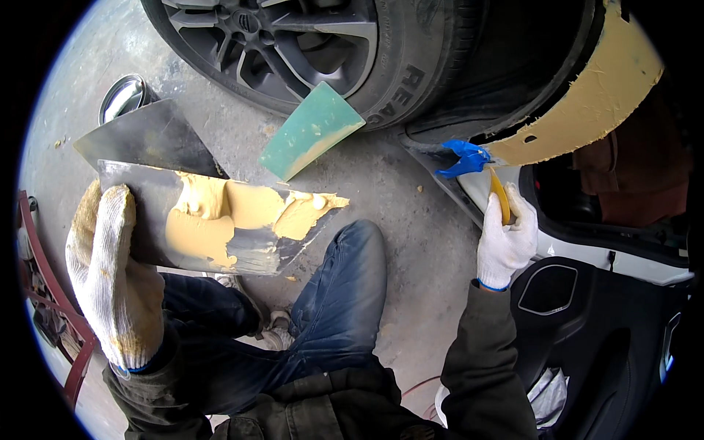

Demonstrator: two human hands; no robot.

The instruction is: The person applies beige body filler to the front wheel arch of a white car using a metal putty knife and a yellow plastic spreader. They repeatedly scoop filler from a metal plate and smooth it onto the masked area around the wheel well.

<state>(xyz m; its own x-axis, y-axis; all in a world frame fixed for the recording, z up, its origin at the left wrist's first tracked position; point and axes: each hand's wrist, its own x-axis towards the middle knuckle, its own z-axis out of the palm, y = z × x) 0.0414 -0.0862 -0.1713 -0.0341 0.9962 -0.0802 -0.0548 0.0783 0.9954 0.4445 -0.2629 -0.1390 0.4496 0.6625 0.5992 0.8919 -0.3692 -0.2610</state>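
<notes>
My left hand (pixel 115 271), in a white knit glove, grips the left end of a dark flat mixing board (pixel 150 220). Thick yellow body filler (pixel 253 209) is smeared over the middle and right of it. A thin yellow spreader (pixel 499 192) is pinched in my gloved right hand (pixel 509 238). Its tip is at the lower end of the car's wheel arch panel (pixel 579 110), which is coated with the same yellow filler. Blue masking tape (pixel 463 158) sticks to the panel's lower end, just left of the spreader tip.
Behind the board are another dark sheet (pixel 158 136), a green spreader plate (pixel 312 132) and an open can (pixel 126 97) on the concrete floor. A car wheel (pixel 293 44) stands ahead. An open car door (pixel 579 330) is at my right, a red metal frame (pixel 55 308) at far left.
</notes>
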